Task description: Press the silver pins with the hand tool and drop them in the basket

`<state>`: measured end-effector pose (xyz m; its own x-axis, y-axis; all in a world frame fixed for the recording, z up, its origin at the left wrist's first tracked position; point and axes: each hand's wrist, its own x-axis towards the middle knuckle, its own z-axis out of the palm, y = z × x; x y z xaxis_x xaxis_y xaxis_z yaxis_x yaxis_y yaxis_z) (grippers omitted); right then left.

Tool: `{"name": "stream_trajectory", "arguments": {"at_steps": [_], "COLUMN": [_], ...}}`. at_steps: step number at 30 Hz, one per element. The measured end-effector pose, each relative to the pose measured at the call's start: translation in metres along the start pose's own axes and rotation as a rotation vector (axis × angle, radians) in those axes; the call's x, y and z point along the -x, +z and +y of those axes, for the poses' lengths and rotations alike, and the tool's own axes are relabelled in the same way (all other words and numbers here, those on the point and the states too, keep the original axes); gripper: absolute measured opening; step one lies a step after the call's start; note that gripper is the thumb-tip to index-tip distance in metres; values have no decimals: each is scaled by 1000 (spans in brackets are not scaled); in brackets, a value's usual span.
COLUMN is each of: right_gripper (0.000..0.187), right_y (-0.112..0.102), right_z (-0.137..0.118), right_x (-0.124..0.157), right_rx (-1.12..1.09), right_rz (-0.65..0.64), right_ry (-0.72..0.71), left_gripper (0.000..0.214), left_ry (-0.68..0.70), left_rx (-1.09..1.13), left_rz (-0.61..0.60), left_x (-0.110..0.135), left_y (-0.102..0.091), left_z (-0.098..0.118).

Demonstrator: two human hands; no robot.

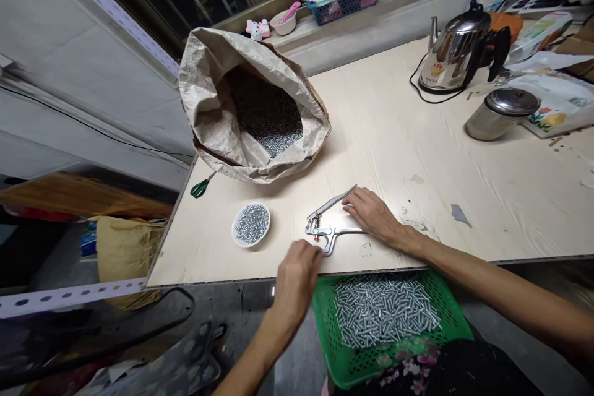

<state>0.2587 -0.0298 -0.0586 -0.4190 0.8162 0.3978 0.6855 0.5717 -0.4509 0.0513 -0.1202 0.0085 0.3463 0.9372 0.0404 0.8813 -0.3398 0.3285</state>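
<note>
My right hand [374, 215] is wrapped around the handles of silver snap-fastener pliers [330, 232], which lie on the table with their handles spread apart. A spring and a small red tip show at the jaw end. Close beside that jaw is my left hand [298, 267], fingers pinched together, slightly blurred; whatever they hold is hidden. Left of the pliers stands a white bowl [235, 236] filled with small silver metal pieces. Below the table edge, a green basket [327, 328] contains many short silver metal pieces that look like screws or pins.
A large open sack [204, 93] of small metal pieces leans at the back left, with green-handled scissors [200, 188] before it. Back right are a steel kettle [457, 52] and a lidded jar [499, 114]. A blue basket [346, 3] sits on the sill.
</note>
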Motion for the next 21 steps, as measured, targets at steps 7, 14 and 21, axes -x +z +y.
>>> {"name": "stream_trajectory", "arguments": {"at_steps": [7,14,21], "right_gripper": [20,19,23], "right_y": [5,17,0], "right_z": [13,33,16], "right_x": [-22,-44,-35], "right_rx": [180,115,51], "right_rz": [-64,-170,-110], "right_ry": [-176,-336,-239], "left_gripper": [50,63,49], "left_ry": [236,123,144], "left_rx": [-56,56,154], "left_rz": [-49,-62,113], "left_x": [-10,-22,-15], "left_y": [45,65,45], "left_z": [43,39,21]}}
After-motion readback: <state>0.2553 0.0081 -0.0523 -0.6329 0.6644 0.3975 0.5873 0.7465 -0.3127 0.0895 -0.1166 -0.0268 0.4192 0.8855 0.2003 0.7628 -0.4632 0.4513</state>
